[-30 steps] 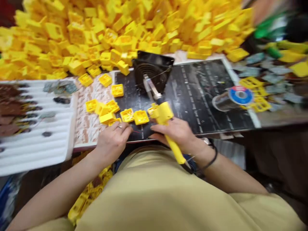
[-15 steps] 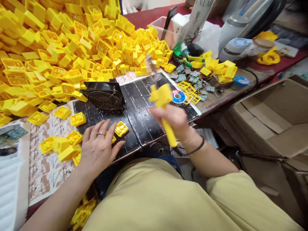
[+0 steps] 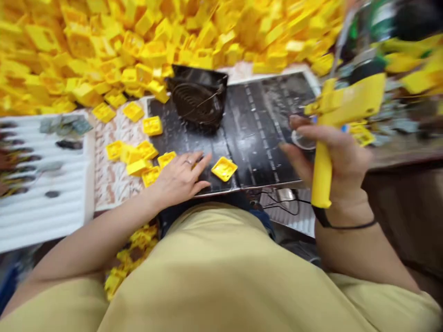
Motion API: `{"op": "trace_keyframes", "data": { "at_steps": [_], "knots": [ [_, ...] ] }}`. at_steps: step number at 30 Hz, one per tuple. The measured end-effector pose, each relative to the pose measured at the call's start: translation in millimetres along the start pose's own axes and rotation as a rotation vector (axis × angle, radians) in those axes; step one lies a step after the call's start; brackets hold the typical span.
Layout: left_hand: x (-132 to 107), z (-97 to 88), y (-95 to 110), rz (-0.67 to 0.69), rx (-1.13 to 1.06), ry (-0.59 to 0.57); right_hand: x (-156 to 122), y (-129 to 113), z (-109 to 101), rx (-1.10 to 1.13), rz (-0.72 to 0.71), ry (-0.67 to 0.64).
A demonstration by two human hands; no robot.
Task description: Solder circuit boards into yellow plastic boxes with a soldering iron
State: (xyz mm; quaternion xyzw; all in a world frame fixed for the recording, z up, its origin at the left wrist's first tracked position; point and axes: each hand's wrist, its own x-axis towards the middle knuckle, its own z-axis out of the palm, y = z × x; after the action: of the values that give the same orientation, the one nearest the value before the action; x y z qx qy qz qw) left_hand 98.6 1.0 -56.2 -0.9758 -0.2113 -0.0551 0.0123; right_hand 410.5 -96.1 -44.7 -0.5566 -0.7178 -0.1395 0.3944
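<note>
My right hand [image 3: 346,159] is wrapped round the handle of a yellow pistol-shaped soldering gun [image 3: 322,170], its thin metal tip pointing up and away. Behind those fingers shows part of a small spool [image 3: 303,140]. My left hand [image 3: 178,177] rests flat on the black mat [image 3: 256,152], fingers apart, holding nothing I can see. Just right of it, one open yellow plastic housing [image 3: 224,169] lies with its hollow side up. Another yellow housing [image 3: 167,159] touches or nearly touches the back of the left hand.
A black fan [image 3: 199,99] stands on the mat. Behind it rises a large heap of yellow housings [image 3: 138,50]. Several housings [image 3: 134,157] lie to the left, beside a white ridged tray [image 3: 65,184] holding small parts. Circuit boards [image 3: 387,124] and yellow pieces crowd the right side.
The view has swung left and down, closer to the mat. My right hand still holds the soldering gun, now farther right of the left hand. The left hand remains beside the housings.
</note>
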Motion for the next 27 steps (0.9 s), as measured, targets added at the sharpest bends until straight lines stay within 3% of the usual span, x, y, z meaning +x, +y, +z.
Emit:
{"op": "trace_keyframes", "data": {
  "at_steps": [3,8,12,16,21,23,27],
  "knots": [
    [-24.6,-3.6,-2.6,-0.13,-0.045,0.032,-6.6,-29.0,31.1,0.24,-0.187,-0.199],
    [-41.4,1.9,2.8,-0.231,-0.083,0.037,-9.7,-36.7,70.2,0.253,-0.329,-0.309],
    [-39.1,1.4,0.1,-0.087,-0.087,0.023,-4.1,-47.5,76.9,0.262,-0.368,-0.367],
    [-50.0,-11.9,-14.1,0.145,-0.08,-0.045,3.7,-70.2,87.4,0.192,-0.414,-0.278],
    [-73.9,-25.5,-23.8,0.149,-0.039,-0.087,13.0,-86.0,111.6,0.225,-0.461,-0.254],
    [-87.8,-26.7,-23.1,0.058,-0.026,-0.007,13.0,-86.0,115.7,0.273,-0.458,-0.284],
    [-117.0,-20.0,-18.6,-0.28,0.05,0.317,8.7,-86.6,112.4,0.326,-0.437,-0.335]
  ]
}}
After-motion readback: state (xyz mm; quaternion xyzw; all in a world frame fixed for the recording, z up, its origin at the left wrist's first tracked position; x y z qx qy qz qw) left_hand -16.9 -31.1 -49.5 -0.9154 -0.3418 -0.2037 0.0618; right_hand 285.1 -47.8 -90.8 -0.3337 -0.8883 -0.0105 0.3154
